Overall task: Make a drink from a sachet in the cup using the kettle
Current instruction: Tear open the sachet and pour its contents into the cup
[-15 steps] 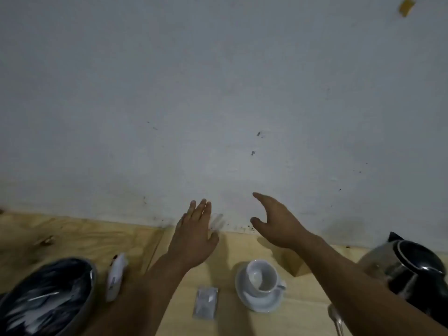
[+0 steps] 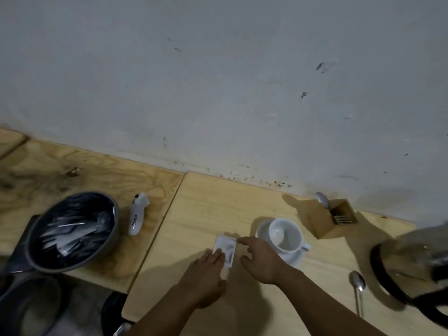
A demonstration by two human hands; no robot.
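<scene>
A white sachet (image 2: 226, 248) lies flat on the wooden table, just left of a white cup (image 2: 286, 235) standing on a white saucer (image 2: 263, 229). My left hand (image 2: 206, 277) rests palm down with its fingertips on the sachet's left edge. My right hand (image 2: 260, 259) hovers at the sachet's right side, its index finger touching the top right corner, fingers spread. The sachet has not left the table. A glass kettle (image 2: 412, 267) with a black handle stands blurred at the far right. A metal spoon (image 2: 357, 287) lies between the cup and the kettle.
A dark bowl (image 2: 48, 258) holding several sachets stands at the left. A white utility knife (image 2: 137, 214) lies beside it. A small wooden box (image 2: 324, 224) with cutlery stands behind the cup, near the grey wall (image 2: 218, 81). The table's front edge runs close below my hands.
Both hands have come down from near the wall to the sachet, and now touch it. The view has tilted down, showing more of the table.
</scene>
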